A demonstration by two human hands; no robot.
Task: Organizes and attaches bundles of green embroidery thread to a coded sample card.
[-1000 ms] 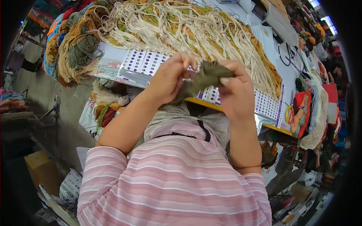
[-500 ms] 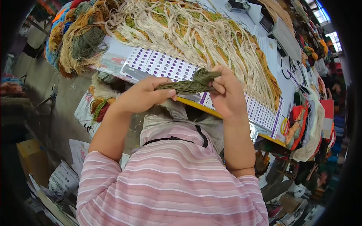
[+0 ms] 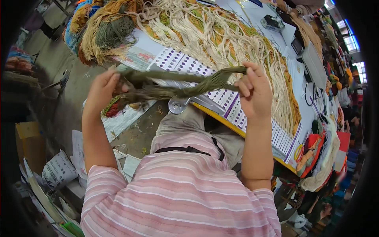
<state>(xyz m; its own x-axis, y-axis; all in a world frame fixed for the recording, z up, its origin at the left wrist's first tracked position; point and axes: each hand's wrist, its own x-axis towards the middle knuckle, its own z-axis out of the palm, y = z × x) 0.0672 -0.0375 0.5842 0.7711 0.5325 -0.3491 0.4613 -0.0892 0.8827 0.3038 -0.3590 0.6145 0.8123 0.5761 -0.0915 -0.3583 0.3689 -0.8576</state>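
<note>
A skein of olive-green yarn (image 3: pixel 189 87) is stretched sideways in front of me, above the table's near edge. My left hand (image 3: pixel 108 85) grips its left end, which is smeared by motion. The right end is pinched in the curled fingers of my right hand (image 3: pixel 254 91). Between the hands the skein parts into two strands with a gap, and the strands come together near the right hand. Under it on the table lies a white board with rows of purple-rimmed holes (image 3: pixel 185 63).
Cream, orange and green yarn (image 3: pixel 225 43) covers the table. Tan and grey-green skeins (image 3: pixel 114 31) hang over its left corner. Yellow-handled scissors (image 3: pixel 299 152) and red and white skeins (image 3: pixel 319 154) lie at the right edge. A cardboard box (image 3: pixel 32 142) stands on the floor at left.
My hands have moved apart, the left one farther out to the left. The bunched green skein is now drawn out long and opened into a loop. The view has shifted slightly.
</note>
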